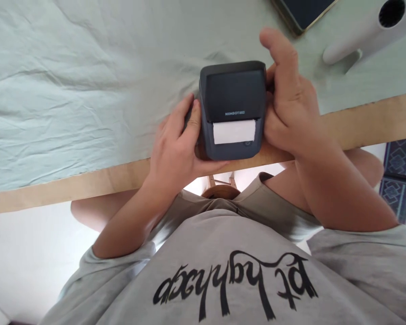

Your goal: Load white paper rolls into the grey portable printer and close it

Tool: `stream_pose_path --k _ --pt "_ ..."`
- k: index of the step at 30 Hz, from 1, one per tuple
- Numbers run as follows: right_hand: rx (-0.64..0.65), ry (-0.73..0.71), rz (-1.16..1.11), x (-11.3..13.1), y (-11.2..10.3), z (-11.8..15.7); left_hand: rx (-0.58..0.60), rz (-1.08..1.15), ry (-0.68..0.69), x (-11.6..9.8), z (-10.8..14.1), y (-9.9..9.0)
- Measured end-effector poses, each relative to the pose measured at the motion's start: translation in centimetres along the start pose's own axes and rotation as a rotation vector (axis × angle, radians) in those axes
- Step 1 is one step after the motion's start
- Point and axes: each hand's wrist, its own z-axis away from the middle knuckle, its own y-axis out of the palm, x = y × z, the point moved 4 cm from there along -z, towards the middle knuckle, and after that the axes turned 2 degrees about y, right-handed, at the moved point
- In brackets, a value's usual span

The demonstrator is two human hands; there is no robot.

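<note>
A dark label printer marked NIIMBOT sits near the table's front edge. Its lid is down, and a strip of white label paper sticks out of the front slot. My left hand is wrapped around the printer's left side, with one finger reaching along its front lower edge. Against the right side rests my right hand, its fingers partly curled behind the casing and one finger raised away from it. The ends of some right fingers are hidden by the printer and the hand itself.
A wrinkled pale green cloth covers the table, whose wooden edge runs in front of me. At the back right lie a dark flat device and a white cylindrical object with a dark round opening. A wooden stool shows below.
</note>
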Motion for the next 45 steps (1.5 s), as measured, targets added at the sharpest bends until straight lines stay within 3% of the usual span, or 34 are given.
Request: stream_pose_path --k 3,6,9,13,17,21,26,29,34,38,41,45 --pt "-0.070 0.030 -0.056 -0.7 0.0 -0.1 0.009 0.018 0.022 0.0 0.0 -0.1" --pt "-0.117 0.024 -0.250 -1.0 -0.5 -0.1 0.007 0.067 0.014 0.1 0.0 -0.7" --pt "-0.036 -0.121 -0.380 -0.2 -1.2 -0.3 -0.007 0.069 0.012 0.1 -0.1 -1.1" --pt "0.027 -0.195 -0.316 0.6 -2.2 -0.7 0.018 0.048 0.045 -0.2 -0.2 -0.9" --pt "-0.088 -0.210 -0.236 1.7 -3.7 -1.0 0.017 0.036 0.040 -0.3 -0.3 -0.8" --pt "-0.200 -0.091 -0.094 3.2 -4.8 -1.5 0.022 0.037 0.041 -0.2 -0.2 -0.8" --pt "-0.365 -0.130 -0.145 4.1 -4.7 -2.0 0.030 0.046 0.015 -0.1 -0.2 -0.9" --pt "-0.275 -0.157 -0.019 4.2 -3.5 -2.2 0.039 0.064 0.012 -0.1 -0.2 -0.8" --pt "0.089 0.060 0.362 4.1 -2.0 -2.6 0.045 0.068 0.008 -0.3 -0.3 -0.8" --pt "0.191 0.046 0.418 4.6 -2.4 -3.2 0.017 0.106 0.009 -0.5 -0.2 -1.1" --pt "0.306 0.116 0.541 3.9 -2.4 -3.7 0.032 0.140 0.009 -0.7 0.0 -1.3" --pt "0.345 -0.053 0.351 3.7 -2.1 -4.5 0.083 0.113 -0.006 -0.8 0.2 -1.4"
